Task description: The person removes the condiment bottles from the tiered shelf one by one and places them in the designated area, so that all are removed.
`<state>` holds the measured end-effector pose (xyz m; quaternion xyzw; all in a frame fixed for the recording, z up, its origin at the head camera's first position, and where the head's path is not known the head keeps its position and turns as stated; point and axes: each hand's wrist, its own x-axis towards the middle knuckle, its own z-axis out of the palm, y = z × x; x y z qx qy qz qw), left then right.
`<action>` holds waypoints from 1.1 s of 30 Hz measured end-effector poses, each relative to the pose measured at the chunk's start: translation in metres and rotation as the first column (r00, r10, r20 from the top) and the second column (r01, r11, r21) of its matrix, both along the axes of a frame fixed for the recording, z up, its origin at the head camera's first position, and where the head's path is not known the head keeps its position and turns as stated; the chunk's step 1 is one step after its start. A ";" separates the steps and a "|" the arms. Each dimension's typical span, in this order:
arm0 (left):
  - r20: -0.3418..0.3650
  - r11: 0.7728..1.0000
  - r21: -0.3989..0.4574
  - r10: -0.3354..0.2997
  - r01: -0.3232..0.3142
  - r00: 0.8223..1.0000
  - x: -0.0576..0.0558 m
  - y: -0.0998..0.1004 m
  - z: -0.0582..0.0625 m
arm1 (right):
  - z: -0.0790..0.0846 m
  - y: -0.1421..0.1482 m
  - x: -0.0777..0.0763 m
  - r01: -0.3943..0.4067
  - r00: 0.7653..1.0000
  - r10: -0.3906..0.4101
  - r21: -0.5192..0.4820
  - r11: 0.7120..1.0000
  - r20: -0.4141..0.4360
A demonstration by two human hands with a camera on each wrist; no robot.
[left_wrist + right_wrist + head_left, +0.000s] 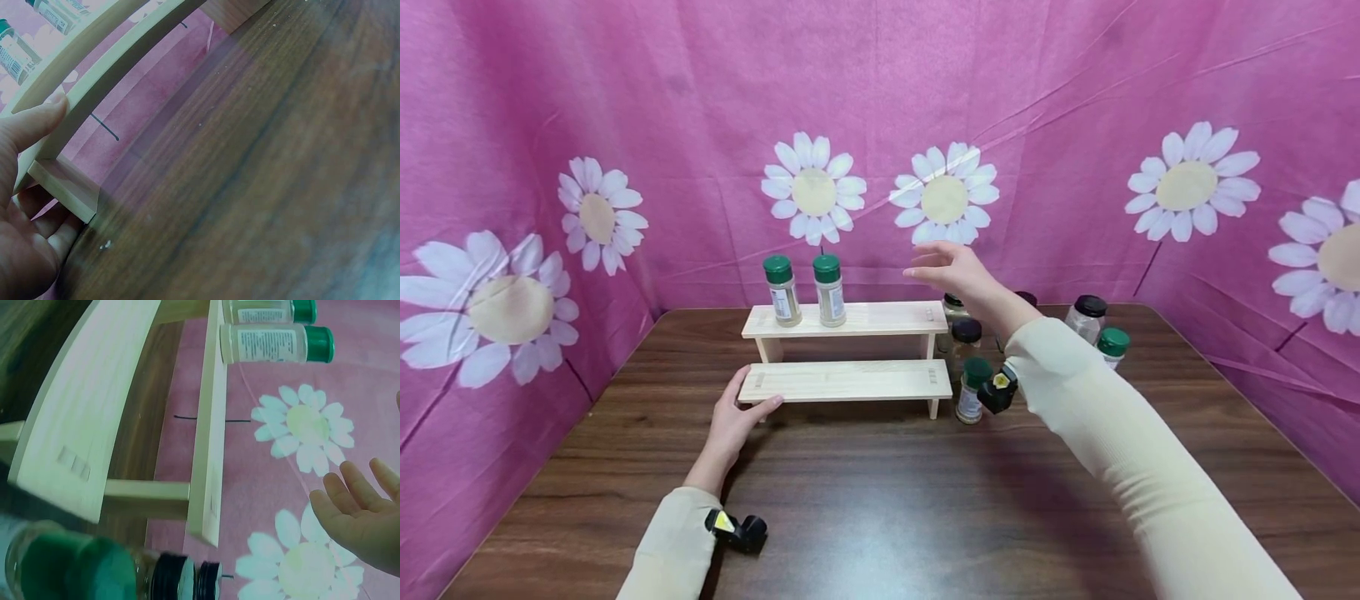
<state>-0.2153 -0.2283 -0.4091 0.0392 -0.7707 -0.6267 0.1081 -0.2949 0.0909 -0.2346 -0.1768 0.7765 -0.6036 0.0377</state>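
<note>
A two-tier wooden shelf rack (850,381) stands on the table. My left hand (733,423) grips the left end of its lower step; in the left wrist view the thumb (40,122) lies over the board and the fingers are round the end by the leg. Two spice jars with green lids, one (783,300) left of the other (831,302), stand upright on the left part of the upper step. Above that step's right end, my right hand (958,271) is raised in the air, fingers extended and holding nothing, as the right wrist view also shows.
Right of the rack stand a green-lidded jar (970,400), a black-lidded jar (966,342) and others partly hidden by my right arm. Farther right are another black-lidded jar (1086,318) and a green-lidded one (1112,343). A pink flowered cloth (880,100) hangs behind the table (865,500).
</note>
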 end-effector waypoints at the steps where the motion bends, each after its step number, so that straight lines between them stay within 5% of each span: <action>1: -0.001 1.000 -0.001 0.001 -0.001 1.000 0.000 0.000 0.000 | 0.000 -0.004 -0.001 0.002 1.000 -0.002 -0.018 1.000 0.008; 23: -0.019 1.000 -0.014 0.005 -0.006 1.000 -0.001 0.000 -0.001 | -0.020 -0.079 -0.009 0.065 0.996 -0.063 -0.018 0.998 0.069; 33: -0.013 1.000 -0.022 0.003 -0.003 1.000 -0.001 0.000 0.000 | -0.034 -0.106 -0.012 0.112 0.990 -0.102 -0.098 0.989 0.102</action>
